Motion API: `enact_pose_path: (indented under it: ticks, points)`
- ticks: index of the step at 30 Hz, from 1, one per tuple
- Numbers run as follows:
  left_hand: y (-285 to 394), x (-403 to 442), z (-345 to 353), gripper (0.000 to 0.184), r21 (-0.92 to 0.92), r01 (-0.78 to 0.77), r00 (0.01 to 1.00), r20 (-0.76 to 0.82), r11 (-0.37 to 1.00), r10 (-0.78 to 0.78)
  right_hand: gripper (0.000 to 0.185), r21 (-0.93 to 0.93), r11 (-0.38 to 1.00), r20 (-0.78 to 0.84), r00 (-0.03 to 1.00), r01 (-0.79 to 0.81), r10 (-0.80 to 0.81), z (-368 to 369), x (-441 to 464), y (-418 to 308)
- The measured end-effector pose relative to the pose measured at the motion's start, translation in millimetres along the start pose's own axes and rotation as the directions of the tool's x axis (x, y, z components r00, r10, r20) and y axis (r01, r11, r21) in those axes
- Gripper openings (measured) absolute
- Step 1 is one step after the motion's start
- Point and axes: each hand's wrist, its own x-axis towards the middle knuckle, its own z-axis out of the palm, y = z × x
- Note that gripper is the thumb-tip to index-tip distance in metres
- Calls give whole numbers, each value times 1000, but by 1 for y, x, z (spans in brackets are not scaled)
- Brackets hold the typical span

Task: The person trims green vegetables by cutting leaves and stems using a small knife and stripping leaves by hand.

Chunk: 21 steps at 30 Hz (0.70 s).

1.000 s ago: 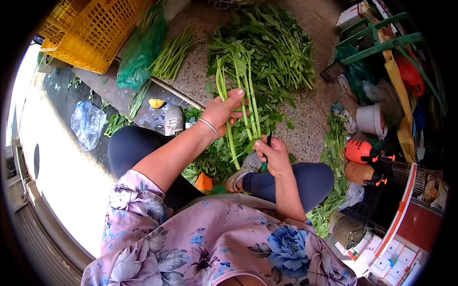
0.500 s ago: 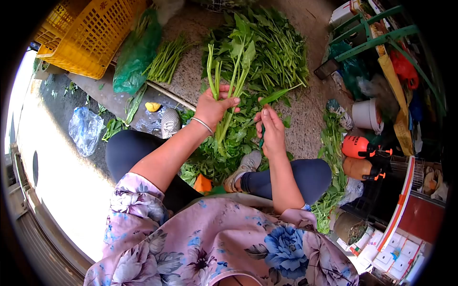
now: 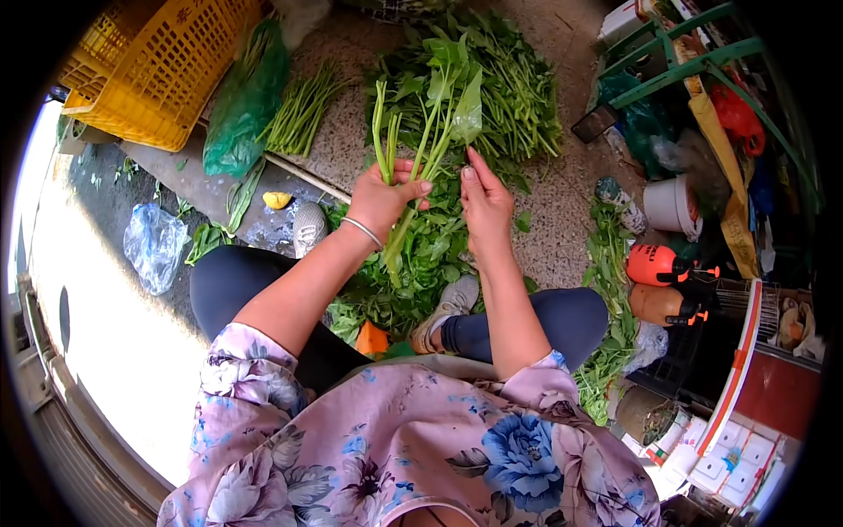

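My left hand [image 3: 386, 198] is wrapped round a small bunch of leafy green stems [image 3: 428, 149], held upright over the pile between my legs. Its leaves point away from me and the lower stems hang below my palm. Close on its right, my right hand [image 3: 487, 200] is closed with thumb and forefinger pinched, just below a broad leaf [image 3: 467, 110] of the bunch. What those fingers hold is hidden. Loose greens [image 3: 426, 263] lie beneath both hands. Beyond them is a large heap of leafy stems [image 3: 518, 97].
A yellow crate [image 3: 167, 79], a green plastic bag [image 3: 250, 114] and a bundle of stems [image 3: 303, 110] lie at upper left. On the right stand a white bucket [image 3: 672, 209], an orange spray bottle [image 3: 652, 263] and a green metal frame [image 3: 685, 70]. Trimmings [image 3: 610, 307] line my right knee.
My right hand has moved up and left to the bunch's leaves. The long leaf that stuck out at its fingertips no longer shows there. My left hand keeps its grip on the stems.
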Motion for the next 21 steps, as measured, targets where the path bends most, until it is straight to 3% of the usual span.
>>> enact_pose_path:
  ticks: [2, 4, 5, 6, 7, 8, 9, 10, 12, 14, 16, 17, 21]
  points:
    - [2, -1, -1, 28, -25, 26, 999, -28, 999, -27, 36, -58, 998, -99, 994, 34, -40, -11, -1, 5]
    - [2, 0, -6, 28, -12, 43, 999, 5, 999, -43, 37, -11, 992, -214, 969, -129, 124, -24, -2, 7]
    - [2, 0, -8, 28, 5, 61, 997, 36, 998, -61, 41, -52, 962, -145, 955, -267, 257, -31, -4, 7]
    - [4, -1, -8, 28, 8, 64, 997, 48, 998, -64, 41, -49, 964, -156, 955, -262, 252, -38, -3, 9]
    - [7, -5, -7, 28, 28, 81, 995, 54, 996, -83, 44, 211, 895, 18, 917, -394, 399, -45, -2, 12]
    - [9, -6, -7, 28, 48, 100, 993, 62, 994, -103, 47, 427, 736, 223, 850, -526, 477, -52, -1, 13]
    - [5, -3, -10, 29, 5, 90, 992, 88, 996, -90, 52, 500, 684, 352, 847, -531, 399, -55, -1, 9]
    - [2, -2, -13, 29, 9, 96, 990, 103, 995, -96, 52, 509, 686, 339, 854, -520, 396, -59, 3, 4]
    - [0, -3, -18, 29, 56, 121, 979, 157, 991, -128, 54, 560, 608, 581, 790, -563, 197, -66, 14, -4]
    - [6, -9, -14, 28, 101, 141, 972, 173, 985, -157, 57, 534, 613, 634, 756, -582, 165, -72, 28, -10]
    - [11, -13, -12, 27, 203, 155, 964, 182, 967, -192, 60, 435, 586, 778, 613, -684, 138, -74, 39, -13]
    - [15, -15, -10, 26, 280, 146, 958, 198, 949, -207, 49, 367, 609, 805, 568, -703, 170, -77, 45, -16]
    - [4, -8, -18, 28, 302, 122, 936, 283, 946, -211, 41, 173, 651, 816, 478, -739, 325, -76, 60, -39]
